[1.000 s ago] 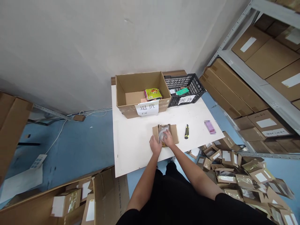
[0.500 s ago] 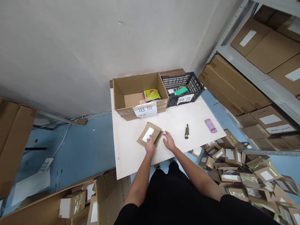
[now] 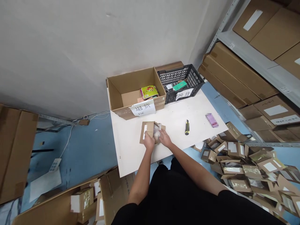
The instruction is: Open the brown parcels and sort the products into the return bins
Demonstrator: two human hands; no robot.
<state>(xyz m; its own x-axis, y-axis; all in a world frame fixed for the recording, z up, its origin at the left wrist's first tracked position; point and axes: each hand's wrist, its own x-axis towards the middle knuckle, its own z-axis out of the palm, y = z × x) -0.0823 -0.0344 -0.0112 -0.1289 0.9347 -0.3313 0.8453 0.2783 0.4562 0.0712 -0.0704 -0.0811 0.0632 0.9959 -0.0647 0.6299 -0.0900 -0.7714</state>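
A small brown cardboard box [image 3: 142,137] with a white label lies on the white table [image 3: 127,156] in front of me, its flap folded open. My left hand [image 3: 149,140] is closed on the lifted flap. At the opening, my right hand [image 3: 164,137] pinches a clear plastic-wrapped item [image 3: 157,132], whose contents I cannot make out. To the right on the table lies a yellow and black box cutter [image 3: 187,127].
Behind stand a large cardboard box [image 3: 112,103] holding booklets and a black plastic crate [image 3: 197,79]. A blurred pink item [image 3: 212,120] lies at the right. Opened cartons [image 3: 239,168] pile on the right floor; shelving [image 3: 264,59] rises beside them. Another big carton [image 3: 112,190] stands front left.
The small box's flap has been opened. My right hand has moved left from beside the box to its opening, where the plastic-wrapped item now shows. The view has shifted slightly.
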